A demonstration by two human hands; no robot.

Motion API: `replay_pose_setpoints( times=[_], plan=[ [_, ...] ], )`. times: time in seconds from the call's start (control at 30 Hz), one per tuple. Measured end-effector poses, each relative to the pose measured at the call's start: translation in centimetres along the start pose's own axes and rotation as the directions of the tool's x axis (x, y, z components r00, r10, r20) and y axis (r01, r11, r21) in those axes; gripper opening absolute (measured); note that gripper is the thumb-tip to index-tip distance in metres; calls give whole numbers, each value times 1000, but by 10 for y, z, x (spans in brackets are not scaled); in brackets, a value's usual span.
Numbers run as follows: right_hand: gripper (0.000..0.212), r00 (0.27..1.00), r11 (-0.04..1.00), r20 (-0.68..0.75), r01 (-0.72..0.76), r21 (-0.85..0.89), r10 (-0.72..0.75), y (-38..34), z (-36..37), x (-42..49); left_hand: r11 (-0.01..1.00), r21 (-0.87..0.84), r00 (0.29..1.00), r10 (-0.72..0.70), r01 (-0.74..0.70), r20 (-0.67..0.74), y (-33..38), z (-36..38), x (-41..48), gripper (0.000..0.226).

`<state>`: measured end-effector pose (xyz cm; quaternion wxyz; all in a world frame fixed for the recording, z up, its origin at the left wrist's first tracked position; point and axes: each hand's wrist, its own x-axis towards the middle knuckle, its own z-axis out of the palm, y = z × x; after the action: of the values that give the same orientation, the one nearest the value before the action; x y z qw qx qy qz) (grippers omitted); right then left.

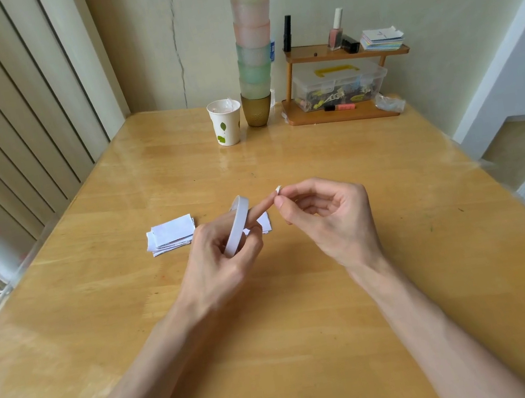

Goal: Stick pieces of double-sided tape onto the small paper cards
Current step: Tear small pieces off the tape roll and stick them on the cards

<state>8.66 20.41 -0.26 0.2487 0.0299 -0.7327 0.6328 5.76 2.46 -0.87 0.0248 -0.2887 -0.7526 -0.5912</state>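
Observation:
My left hand (224,250) grips a white roll of double-sided tape (237,225) above the wooden table (271,301), index finger stretched out to the right. My right hand (326,216) pinches a small white piece of tape (278,189) between thumb and forefinger, right at the left index fingertip. A stack of small white paper cards (171,235) lies on the table left of the roll. Another white card (265,224) lies under my hands, mostly hidden by the left fingers.
At the table's far edge stand a paper cup (225,122), a gold cup (257,109) bearing a tall stack of pastel cups, and a wooden shelf (338,81) with a clear box, bottles and papers. Vertical blinds run along the left.

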Motion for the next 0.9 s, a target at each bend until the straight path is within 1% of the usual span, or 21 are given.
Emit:
replay_pose_setpoints(
  times=[0.1, 0.27, 0.37, 0.5, 0.6, 0.63, 0.7, 0.77, 0.9],
  plan=[
    [6, 1000, 1000, -4, 7, -6, -7, 1, 0, 0, 1000, 5, 1000, -10, 10, 0, -1, 1, 1, 35],
    [5, 1000, 1000, -10, 23, -11, -23, 2, 0, 0, 1000, -2, 1000, -13, 13, 0, -3, 0, 0, 40],
    [6, 1000, 1000, -9, 20, -7, -20, 2, -1, 0, 1000, 5, 1000, -12, 12, -3, -3, 1, 0, 35],
    [8, 1000, 1000, 0, 3, 2, -3, 0, -1, 0, 1000, -7, 1000, -2, 2, -22, -3, 1, 0, 40],
    [8, 1000, 1000, -11, 5, -1, -5, 0, 0, 0, 1000, -4, 1000, -19, 19, -19, -6, 1, -1, 23],
    [7, 1000, 1000, -12, 5, -4, -5, 0, 0, 0, 1000, 2, 999, -23, 23, -22, -7, 1, -1, 22],
    [7, 1000, 1000, -11, 8, -9, -8, 0, 0, 0, 1000, 20, 1000, -16, 17, -26, -8, 1, -2, 26],
    [7, 1000, 1000, -12, 11, -12, -12, 1, -1, 0, 1000, 20, 1000, 0, 0, -26, -6, 1, -1, 36],
    [8, 1000, 1000, -9, 5, -6, -5, -1, -1, 0, 1000, 0, 1000, 5, -5, -28, -4, 1, 0, 41]
  ],
)
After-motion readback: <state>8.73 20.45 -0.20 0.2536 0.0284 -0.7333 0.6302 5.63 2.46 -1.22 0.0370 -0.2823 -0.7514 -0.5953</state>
